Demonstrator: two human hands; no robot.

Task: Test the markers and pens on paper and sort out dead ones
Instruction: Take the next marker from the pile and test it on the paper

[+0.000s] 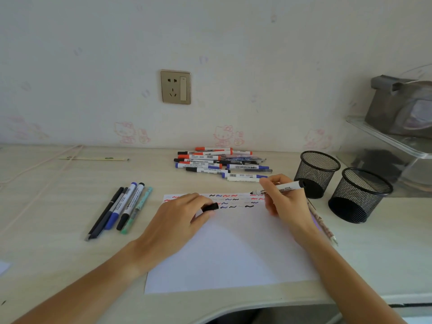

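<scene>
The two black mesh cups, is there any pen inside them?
No, both black mesh cups show only bare mesh inside; the pens lie on the desk.

2 bare forearms, no sleeves; left grip point(181, 212) and right grip point(284, 202) ringless.

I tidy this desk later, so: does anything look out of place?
One pencil lies apart, partly under the right forearm beside the paper. The two mesh cups stand empty while the markers sit loose.

Print on the marker barrels point(201, 163) is too small to read.
</scene>
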